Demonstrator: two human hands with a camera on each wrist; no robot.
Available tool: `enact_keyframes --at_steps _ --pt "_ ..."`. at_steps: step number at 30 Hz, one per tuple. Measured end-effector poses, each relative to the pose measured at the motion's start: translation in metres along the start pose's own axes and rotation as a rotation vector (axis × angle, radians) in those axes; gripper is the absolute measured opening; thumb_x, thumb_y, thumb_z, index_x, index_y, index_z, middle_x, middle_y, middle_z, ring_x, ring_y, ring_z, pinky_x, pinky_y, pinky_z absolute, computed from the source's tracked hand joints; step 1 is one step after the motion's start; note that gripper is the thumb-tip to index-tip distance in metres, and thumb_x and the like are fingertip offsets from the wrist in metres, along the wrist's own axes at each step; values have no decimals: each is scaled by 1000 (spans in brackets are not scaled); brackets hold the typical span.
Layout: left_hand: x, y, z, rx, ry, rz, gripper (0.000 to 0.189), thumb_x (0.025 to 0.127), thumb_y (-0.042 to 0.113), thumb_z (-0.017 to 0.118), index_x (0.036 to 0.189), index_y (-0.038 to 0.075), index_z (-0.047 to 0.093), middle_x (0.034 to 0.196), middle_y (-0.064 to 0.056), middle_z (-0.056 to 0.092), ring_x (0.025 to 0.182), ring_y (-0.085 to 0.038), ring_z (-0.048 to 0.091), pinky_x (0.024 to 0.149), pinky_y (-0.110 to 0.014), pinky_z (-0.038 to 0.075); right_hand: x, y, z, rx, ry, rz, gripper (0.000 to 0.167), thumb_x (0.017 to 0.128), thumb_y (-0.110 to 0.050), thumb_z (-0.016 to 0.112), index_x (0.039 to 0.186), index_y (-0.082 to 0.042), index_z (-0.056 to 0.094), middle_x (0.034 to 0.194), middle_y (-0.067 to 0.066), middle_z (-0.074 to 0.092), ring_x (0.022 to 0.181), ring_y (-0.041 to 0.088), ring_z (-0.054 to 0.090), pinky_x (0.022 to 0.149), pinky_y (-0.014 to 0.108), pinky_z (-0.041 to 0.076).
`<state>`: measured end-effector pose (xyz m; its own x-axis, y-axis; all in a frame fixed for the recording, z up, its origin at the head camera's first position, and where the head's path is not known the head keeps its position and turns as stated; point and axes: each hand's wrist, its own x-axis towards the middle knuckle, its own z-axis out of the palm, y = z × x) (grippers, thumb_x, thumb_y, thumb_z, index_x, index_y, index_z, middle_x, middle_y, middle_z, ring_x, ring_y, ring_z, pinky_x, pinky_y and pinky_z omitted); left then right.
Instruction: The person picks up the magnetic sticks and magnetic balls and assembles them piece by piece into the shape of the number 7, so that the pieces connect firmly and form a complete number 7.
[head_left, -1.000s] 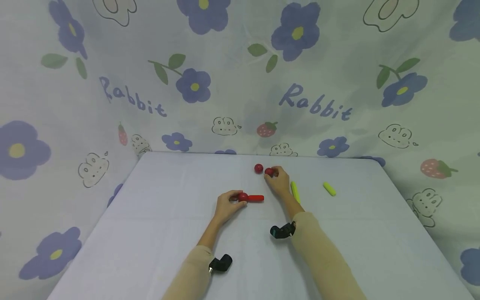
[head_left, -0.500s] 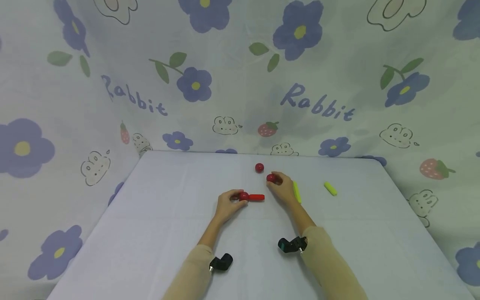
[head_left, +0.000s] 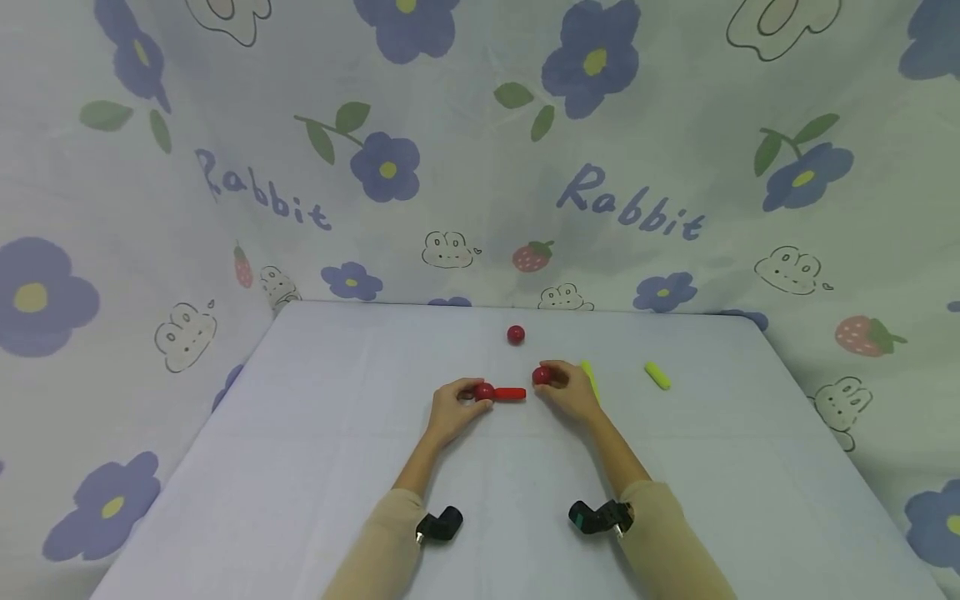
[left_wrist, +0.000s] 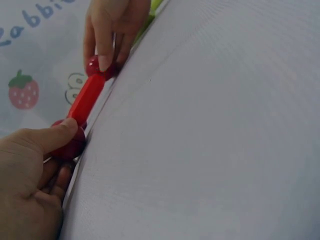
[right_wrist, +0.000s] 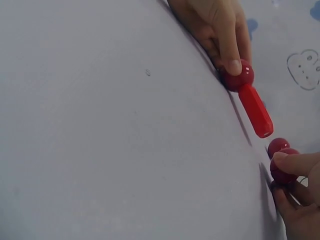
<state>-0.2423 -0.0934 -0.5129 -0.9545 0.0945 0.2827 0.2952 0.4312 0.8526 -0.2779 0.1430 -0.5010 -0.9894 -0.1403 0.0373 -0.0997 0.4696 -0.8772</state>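
Observation:
In the head view my left hand (head_left: 450, 414) pinches a dark red ball (head_left: 484, 392) between thumb and fingers. A bright red faceted stick (head_left: 511, 393) extends rightward from that ball, joined or touching it. My right hand (head_left: 572, 392) grips a second red ball (head_left: 542, 376) just beyond the stick's free end. The right wrist view shows a gap between the stick (right_wrist: 256, 111) and the ball (right_wrist: 285, 172) in my right hand. Farther back, a third red ball (head_left: 516, 335) lies on the white table (head_left: 360, 375).
A yellow-green stick (head_left: 590, 379) lies partly hidden behind my right hand. To its right is another yellow-green stick (head_left: 657, 375). A printed cloth (head_left: 480, 183) hangs behind the table and at its sides. Each forearm carries a small black camera.
My right hand has drawn its ball back toward me, away from the third ball and level with the stick's end. My left hand has stayed in place with its ball and stick.

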Motion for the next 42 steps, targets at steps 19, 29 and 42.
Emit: enact_keyframes --at_steps 19,29,42 --pt "0 -1 0 13 8 -1 39 75 12 79 109 -3 67 106 -17 68 89 -27 63 81 -40 53 -23 -7 5 11 -15 -9 46 77 2 72 121 -1 59 122 16 60 108 30 60 92 37 50" --pt "0 -2 0 17 11 0 40 75 13 79 109 -3 67 105 -17 68 88 -27 63 81 -38 53 -29 -6 9 6 -23 -18 46 77 1 74 120 -5 61 121 12 61 107 28 60 92 37 50" --pt "-2 0 1 17 10 -10 39 75 12 79 109 -2 67 105 -16 68 89 -28 63 81 -42 52 -32 -5 12 19 -15 -44 45 77 -1 74 120 -3 61 120 12 61 108 27 59 93 36 49"
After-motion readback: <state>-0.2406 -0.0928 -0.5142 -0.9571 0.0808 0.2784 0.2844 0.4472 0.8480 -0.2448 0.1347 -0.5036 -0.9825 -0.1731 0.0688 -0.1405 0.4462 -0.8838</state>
